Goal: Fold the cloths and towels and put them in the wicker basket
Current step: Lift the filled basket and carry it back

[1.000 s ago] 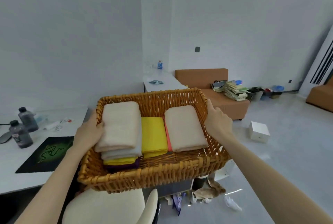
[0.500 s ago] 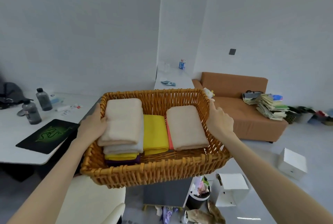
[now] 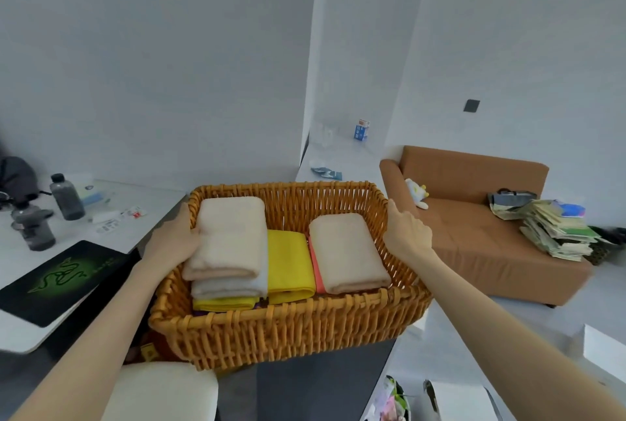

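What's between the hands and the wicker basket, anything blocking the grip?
Nothing visible. The left hand grips the wicker basket at its left rim and the right hand at its right rim. The folded towels lie inside, between the hands, and do not block either grip.

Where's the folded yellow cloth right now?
In the head view, the folded yellow cloth lies mid-basket in the wicker basket, between two folded beige towel stacks.
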A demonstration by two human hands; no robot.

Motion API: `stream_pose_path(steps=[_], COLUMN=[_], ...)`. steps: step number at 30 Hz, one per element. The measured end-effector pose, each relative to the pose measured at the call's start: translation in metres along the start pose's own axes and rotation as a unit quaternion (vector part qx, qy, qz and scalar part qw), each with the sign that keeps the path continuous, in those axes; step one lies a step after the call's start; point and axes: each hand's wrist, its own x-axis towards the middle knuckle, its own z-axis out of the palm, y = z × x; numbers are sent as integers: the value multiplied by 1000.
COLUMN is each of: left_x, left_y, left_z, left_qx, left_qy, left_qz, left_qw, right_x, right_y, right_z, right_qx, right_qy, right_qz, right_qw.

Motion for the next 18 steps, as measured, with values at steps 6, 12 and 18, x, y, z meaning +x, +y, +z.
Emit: stream_pose_path(steps=[6, 12, 18], left_x=[33, 48, 41], left_y=[16, 37, 64], left_z=[23, 32, 45], left_qx=[17, 39, 38], left_qy=[-23, 1, 41], left_qz=[-40, -71, -130], left_qw=[999, 997, 990], right_x=[53, 102, 143], right_y=[6, 8, 20], right_z=[28, 44, 51], right_qx=[12, 24, 61], right_qy=[-17, -36, -42], right_qz=[-16, -36, -101], right_qw=[1000, 998, 992])
